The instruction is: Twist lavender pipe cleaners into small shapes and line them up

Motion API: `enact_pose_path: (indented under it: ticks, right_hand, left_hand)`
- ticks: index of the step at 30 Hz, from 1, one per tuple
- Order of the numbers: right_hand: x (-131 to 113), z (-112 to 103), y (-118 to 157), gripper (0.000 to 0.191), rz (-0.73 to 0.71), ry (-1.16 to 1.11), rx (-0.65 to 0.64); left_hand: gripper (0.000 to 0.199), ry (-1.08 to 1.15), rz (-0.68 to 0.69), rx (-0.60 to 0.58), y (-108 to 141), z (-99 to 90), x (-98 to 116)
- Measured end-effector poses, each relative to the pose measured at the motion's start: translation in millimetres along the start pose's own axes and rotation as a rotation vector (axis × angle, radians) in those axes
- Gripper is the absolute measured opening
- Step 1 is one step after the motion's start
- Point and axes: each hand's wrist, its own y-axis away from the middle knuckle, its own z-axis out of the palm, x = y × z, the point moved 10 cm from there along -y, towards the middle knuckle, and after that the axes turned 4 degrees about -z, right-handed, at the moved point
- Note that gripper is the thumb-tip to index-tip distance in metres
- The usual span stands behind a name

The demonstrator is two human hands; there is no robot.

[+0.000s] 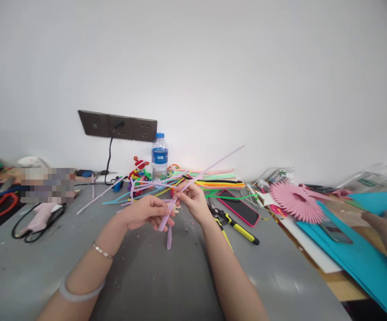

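Note:
Between my two hands runs a long lilac pipe cleaner, slanting up to the right with its far end in the air. The fingers of my left hand are closed on its lower part. My right hand pinches it higher up. A lilac strip hangs down below my left hand; whether it belongs to the same piece I cannot tell. More lilac pipe cleaners lie behind my left hand. Right of my right hand, pliers with yellow and black handles lie on the grey table.
A water bottle stands at the wall beside bundled coloured pipe cleaners. A phone with a pink edge lies to the right. At left is a pink glue gun with its cord. Another person's hand touches blue sheets.

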Motion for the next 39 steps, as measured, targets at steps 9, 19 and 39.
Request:
enact_pose_path:
  ticks: [9, 19, 39]
  right_hand:
    - [0.1, 0.6, 0.7, 0.016, -0.024, 0.002, -0.011]
    - [2.0, -0.4, 0.0, 0.020, -0.006, 0.025, 0.009]
    - [13.4, 7.2, 2.5, 0.025, 0.107, -0.118, -0.010]
  left_hand:
    - [0.037, 0.010, 0.014, -0.009, -0.6, 0.8, 2.0]
    - [0.030, 0.017, 0.024, -0.017, 0.2, 3.3, 3.5]
    - [0.026, 0.016, 0.035, -0.019, 0.9, 5.0, 5.5]
